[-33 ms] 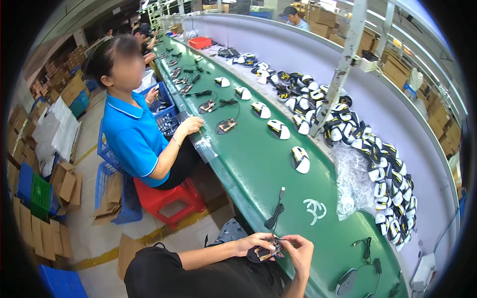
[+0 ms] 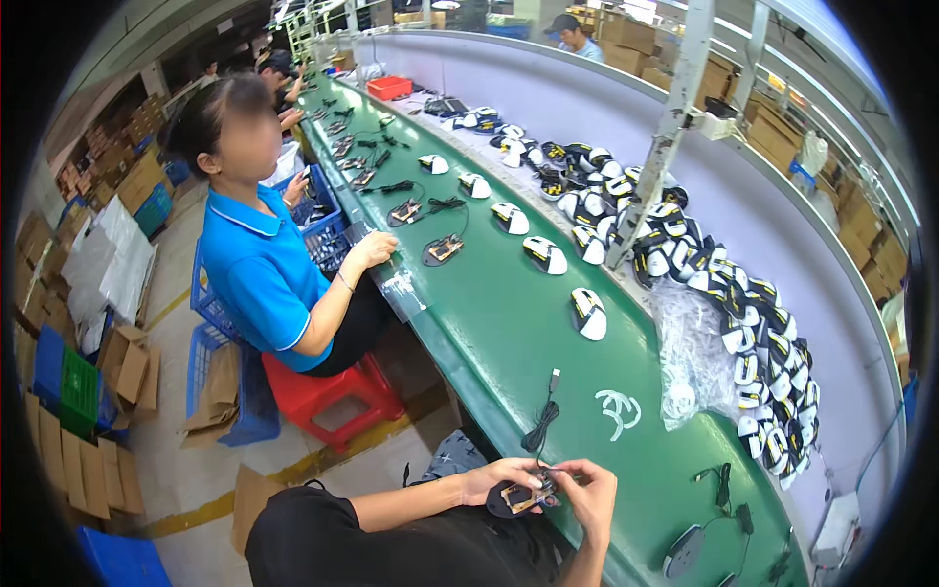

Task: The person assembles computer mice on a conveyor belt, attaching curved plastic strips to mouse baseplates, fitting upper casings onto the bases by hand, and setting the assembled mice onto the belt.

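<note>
At the near edge of the green bench, my left hand (image 2: 485, 479) is closed around a black computer mouse base (image 2: 507, 501) with its circuit board exposed. The thumb lies on top of it. From the other side my right hand (image 2: 590, 494) pinches the cable where it meets the base; the exact fingertip contact is too small to make out. The mouse's bundled black cable (image 2: 538, 430) rests on the bench just beyond my hands, its plug pointing away. Right of my right hand lies another dark mouse base (image 2: 683, 551) with its cable.
White-and-black mouse shells (image 2: 588, 314) stand in a row along the green bench (image 2: 469, 323). A large pile of shells (image 2: 773, 362) and a clear plastic bag (image 2: 691, 362) line its far side. White curved strips (image 2: 618, 413) lie mid-bench. A co-worker (image 2: 259, 264) sits left.
The whole view has shifted very slightly. Both hands keep the same hold on the mouse base and cable.
</note>
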A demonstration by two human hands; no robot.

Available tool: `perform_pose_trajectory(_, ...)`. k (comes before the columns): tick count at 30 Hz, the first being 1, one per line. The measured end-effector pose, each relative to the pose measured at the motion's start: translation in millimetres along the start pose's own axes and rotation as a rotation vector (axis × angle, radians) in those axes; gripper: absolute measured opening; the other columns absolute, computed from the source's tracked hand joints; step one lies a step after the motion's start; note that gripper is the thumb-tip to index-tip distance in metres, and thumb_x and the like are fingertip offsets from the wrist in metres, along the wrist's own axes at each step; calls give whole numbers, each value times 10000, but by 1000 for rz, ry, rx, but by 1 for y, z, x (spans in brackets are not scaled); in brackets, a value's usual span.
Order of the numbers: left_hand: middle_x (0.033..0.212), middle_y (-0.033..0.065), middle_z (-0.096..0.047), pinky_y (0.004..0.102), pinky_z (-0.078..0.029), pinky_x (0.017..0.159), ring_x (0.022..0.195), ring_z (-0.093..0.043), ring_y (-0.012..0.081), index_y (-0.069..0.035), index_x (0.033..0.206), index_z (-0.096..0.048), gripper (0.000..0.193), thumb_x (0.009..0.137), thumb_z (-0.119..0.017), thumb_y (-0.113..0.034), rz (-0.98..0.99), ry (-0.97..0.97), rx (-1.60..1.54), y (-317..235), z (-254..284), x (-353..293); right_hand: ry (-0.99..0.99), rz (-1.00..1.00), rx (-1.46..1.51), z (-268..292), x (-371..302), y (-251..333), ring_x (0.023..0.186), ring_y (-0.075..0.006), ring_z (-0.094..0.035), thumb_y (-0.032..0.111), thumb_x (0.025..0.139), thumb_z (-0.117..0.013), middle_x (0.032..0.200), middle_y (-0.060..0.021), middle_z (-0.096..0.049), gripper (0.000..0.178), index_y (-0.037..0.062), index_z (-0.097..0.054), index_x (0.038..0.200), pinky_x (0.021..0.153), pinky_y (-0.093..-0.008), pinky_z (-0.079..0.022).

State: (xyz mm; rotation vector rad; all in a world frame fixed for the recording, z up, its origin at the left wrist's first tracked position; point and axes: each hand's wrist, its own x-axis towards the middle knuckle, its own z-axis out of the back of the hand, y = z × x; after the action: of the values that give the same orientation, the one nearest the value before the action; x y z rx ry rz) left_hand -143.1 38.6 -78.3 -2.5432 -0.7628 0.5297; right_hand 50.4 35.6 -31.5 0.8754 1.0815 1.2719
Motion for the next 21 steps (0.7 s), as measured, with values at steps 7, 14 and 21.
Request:
perform_pose_trajectory(7, 1183, 211, -606, 444, -547, 887, 990, -650, 371, 16, 1265, -501, 430, 979, -459, -303, -15, 90, -384, -25, -29, 0, -106, 189, -93, 1, 13, 39, 597, -103, -607, 68, 793, -690, 692, -73, -668, 143, 18, -720, 923, 569, -279, -498)
perform_pose_trajectory(14, 1049, 248, -629, 442, -582, 688, 870, -659, 345, 31, 1106, -544, 372, 889, -545, -271, -246, -214, 196, -141, -82, 16, -141, 484, -395, 24, 85, 128, 671, -204, -668, 188, 800, -609, 748, -124, -681, 240, 57, -704, 977, 626, -355, -514)
perform_pose_trajectory(21, 1088, 283, -630, 423, -601, 601, 907, -669, 375, 111, 1189, -500, 432, 905, -477, -215, -170, 19, 457, -226, -161, 17, -227, 700, -142, 60, 85, 195, 721, -255, -689, 246, 748, -682, 788, -156, -704, 276, 17, -706, 900, 681, -345, -530)
